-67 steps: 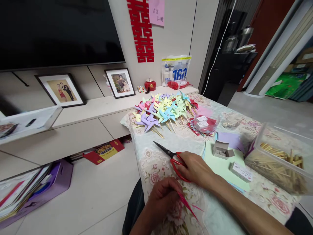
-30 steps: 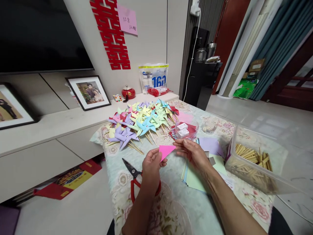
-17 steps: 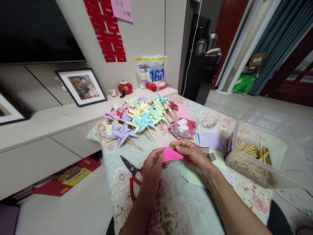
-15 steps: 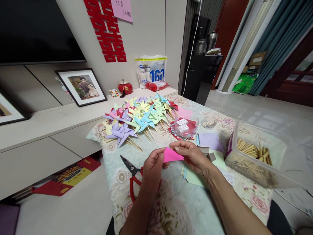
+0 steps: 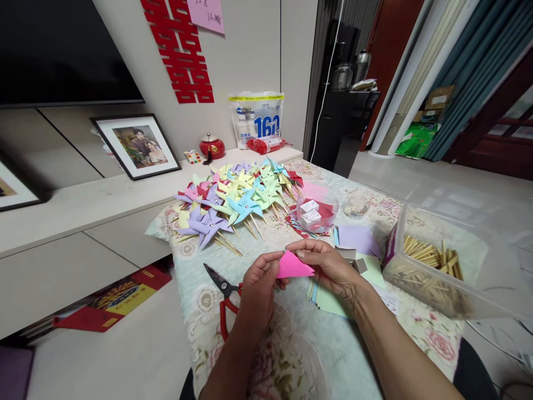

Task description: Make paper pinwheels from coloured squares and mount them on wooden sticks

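A bright pink piece of paper [image 5: 293, 265], folded into a triangle, is held between my two hands above the table. My left hand [image 5: 261, 275] pinches its left corner, thumb on top. On the other side my right hand [image 5: 320, 259] grips the upper right edge, its fingers partly behind the paper. Scissors [image 5: 225, 291] with red handles lie on the cloth beside my left hand, partly covered by that forearm. Under and beyond my right wrist lie stacked coloured paper sheets [image 5: 333, 300] in green, blue and purple.
Many paper pinwheels [image 5: 245, 205] on sticks are heaped at the back left. A clear bowl [image 5: 317, 215] with small white boxes stands behind my hands. At right sits a plastic bin [image 5: 433, 289] of wooden sticks. A small clear dish [image 5: 357, 206] is further back.
The folded pink paper has tilted slightly, so its layers now part a little at the right corner. Both hands keep hold of it in almost the same place.
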Demonstrator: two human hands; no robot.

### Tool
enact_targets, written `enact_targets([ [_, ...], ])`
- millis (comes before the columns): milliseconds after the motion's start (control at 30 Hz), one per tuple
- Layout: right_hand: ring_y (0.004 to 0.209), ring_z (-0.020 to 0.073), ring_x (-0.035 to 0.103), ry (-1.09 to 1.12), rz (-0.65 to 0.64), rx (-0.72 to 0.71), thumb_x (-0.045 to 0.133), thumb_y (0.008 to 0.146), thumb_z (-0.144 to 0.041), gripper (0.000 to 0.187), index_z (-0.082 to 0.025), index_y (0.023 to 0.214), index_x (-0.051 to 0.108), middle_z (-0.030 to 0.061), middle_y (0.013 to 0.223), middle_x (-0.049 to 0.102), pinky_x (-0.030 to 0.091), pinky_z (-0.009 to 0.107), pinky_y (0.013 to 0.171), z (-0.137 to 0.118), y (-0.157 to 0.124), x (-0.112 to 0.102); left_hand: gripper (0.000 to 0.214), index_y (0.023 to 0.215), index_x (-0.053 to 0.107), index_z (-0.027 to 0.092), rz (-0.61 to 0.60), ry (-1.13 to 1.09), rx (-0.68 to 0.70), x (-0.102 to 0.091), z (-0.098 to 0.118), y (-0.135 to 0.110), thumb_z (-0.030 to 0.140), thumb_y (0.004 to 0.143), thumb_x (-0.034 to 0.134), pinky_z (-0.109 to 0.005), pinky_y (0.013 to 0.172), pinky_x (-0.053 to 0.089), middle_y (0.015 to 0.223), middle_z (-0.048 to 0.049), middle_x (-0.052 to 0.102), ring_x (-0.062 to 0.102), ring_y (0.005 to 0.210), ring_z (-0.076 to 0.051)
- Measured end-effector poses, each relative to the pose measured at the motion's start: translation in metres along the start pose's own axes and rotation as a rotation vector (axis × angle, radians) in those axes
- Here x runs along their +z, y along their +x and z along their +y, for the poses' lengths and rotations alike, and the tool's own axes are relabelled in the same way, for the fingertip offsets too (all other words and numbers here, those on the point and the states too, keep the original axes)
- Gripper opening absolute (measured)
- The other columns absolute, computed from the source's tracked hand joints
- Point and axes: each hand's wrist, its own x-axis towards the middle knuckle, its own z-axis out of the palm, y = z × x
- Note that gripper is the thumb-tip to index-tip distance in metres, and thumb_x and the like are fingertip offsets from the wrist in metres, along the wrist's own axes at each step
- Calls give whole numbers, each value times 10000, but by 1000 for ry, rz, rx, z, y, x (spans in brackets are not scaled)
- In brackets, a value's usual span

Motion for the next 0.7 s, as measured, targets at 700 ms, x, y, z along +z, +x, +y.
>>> enact_targets([
  [700, 627, 107, 667, 43, -92, 53, 906, 628, -301, 351, -131, 909, 781, 46, 766, 760, 505, 201, 608, 5, 2, -6, 204, 897, 706, 164, -91, 119, 52, -3, -5, 0, 321, 771, 740, -212, 547, 395, 645, 19, 647, 525, 545, -90],
])
